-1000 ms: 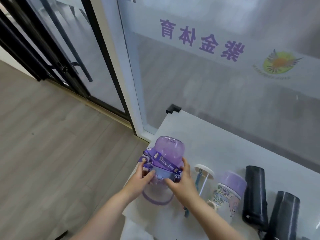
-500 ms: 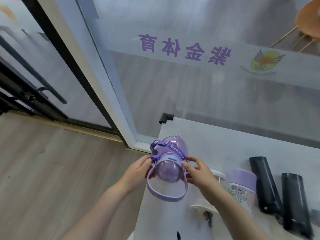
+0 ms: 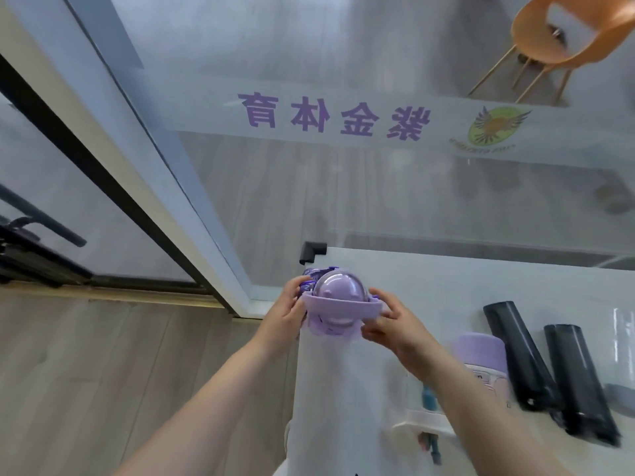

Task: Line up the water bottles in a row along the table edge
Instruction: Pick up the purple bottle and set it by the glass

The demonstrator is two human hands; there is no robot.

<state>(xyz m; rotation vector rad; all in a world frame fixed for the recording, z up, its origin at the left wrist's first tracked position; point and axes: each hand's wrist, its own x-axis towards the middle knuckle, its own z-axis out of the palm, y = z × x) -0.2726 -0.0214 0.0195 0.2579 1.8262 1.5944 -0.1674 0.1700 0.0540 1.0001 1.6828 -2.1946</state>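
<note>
Purple water bottle gripped between left hand and right hand, seemingly above the table corner.

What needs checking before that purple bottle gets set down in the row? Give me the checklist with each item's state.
1. Grip: left hand and right hand both hold the purple bottle from the sides: ok.
2. Bottle upright, domed lid toward the camera: ok.
3. Bottle's base touching the table: cannot tell, the base is hidden.
4. Free space at the left end near the black corner guard: ok.
5. Neighbours standing in the row: lilac-capped bottle and two black bottles: ok.
6. Clear bottle with the blue straw, partly hidden behind the right forearm: cannot tell.
</note>
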